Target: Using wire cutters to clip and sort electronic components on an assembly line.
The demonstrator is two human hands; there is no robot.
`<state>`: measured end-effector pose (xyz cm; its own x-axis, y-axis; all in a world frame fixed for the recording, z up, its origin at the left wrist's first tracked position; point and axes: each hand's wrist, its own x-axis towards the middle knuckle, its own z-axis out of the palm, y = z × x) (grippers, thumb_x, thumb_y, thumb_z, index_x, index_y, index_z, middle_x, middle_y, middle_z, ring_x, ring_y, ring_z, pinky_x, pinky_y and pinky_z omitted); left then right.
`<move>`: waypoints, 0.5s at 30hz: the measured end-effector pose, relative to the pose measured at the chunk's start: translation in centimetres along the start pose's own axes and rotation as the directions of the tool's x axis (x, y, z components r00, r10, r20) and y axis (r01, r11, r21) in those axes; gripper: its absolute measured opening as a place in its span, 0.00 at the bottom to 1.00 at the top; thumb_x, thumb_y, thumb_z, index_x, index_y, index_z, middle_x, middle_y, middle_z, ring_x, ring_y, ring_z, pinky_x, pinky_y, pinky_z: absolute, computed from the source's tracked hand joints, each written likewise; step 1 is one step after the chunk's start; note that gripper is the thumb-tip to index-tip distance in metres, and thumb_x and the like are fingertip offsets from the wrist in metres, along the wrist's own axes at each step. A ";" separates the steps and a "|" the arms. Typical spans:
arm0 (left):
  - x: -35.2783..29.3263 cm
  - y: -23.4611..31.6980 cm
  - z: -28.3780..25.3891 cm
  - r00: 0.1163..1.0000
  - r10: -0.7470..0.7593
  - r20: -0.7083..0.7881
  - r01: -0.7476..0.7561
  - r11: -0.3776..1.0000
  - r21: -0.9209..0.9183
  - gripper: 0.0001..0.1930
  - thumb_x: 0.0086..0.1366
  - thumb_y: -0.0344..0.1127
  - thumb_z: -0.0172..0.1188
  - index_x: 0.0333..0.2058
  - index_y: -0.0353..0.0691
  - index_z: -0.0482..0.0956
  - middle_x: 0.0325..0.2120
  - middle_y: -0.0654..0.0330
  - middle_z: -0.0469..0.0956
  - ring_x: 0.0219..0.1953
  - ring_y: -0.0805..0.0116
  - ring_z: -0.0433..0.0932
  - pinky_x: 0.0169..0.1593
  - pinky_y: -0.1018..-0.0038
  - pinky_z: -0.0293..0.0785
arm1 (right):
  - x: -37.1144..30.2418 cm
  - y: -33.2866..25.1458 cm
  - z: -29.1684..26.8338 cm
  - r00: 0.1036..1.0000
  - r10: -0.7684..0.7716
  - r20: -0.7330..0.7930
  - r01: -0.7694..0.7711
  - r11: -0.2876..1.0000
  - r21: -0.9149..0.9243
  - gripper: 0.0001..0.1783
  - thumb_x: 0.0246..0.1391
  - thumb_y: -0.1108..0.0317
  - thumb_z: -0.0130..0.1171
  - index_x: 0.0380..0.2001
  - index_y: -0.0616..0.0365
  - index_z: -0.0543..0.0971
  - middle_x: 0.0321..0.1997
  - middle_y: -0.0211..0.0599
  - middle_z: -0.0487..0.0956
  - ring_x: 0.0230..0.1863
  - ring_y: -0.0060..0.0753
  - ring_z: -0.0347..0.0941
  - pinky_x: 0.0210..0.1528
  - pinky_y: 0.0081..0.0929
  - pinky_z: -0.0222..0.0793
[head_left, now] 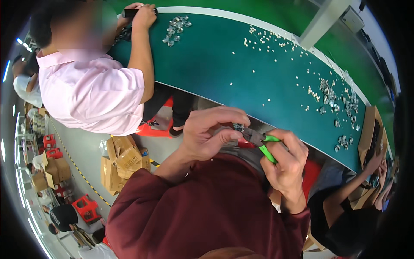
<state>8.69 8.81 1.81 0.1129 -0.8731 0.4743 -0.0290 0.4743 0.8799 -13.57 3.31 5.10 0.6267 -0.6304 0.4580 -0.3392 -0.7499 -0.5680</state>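
In front of my chest, near the table edge, my left hand [208, 133] pinches a small shiny, clear-looking piece [237, 127] between thumb and fingertips; its exact kind is too small to make out. My right hand [286, 162] is wrapped round the green handles of a pair of cutting pliers [255, 137]. Their dark metal jaws point left and meet the small piece at my left fingertips. Whether the jaws are closed on it I cannot tell.
The green table [202, 56] carries scattered small pale pieces [276, 41] and clear, shiny parts [330, 93]. A cardboard box [370, 134] stands at its right end. Co-workers sit left, in a pink shirt [90, 95], and right, in black [358, 216]. Cartons [125, 162] lie on the floor.
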 end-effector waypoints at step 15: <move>-0.4 -0.1 0.0 1.000 -0.025 0.012 0.025 0.999 0.024 0.13 0.60 0.27 0.70 0.44 0.31 0.84 0.40 0.49 0.85 0.40 0.63 0.86 0.44 0.73 0.83 | -0.3 0.2 -0.1 1.000 -0.015 0.002 0.015 1.000 0.007 0.14 0.26 0.81 0.61 0.26 0.66 0.79 0.37 0.44 0.80 0.29 0.43 0.76 0.32 0.32 0.71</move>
<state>8.65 9.12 1.49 0.1015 -0.8859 0.4526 -0.0499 0.4498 0.8917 -13.87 3.37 4.91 0.6334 -0.6186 0.4650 -0.3249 -0.7579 -0.5656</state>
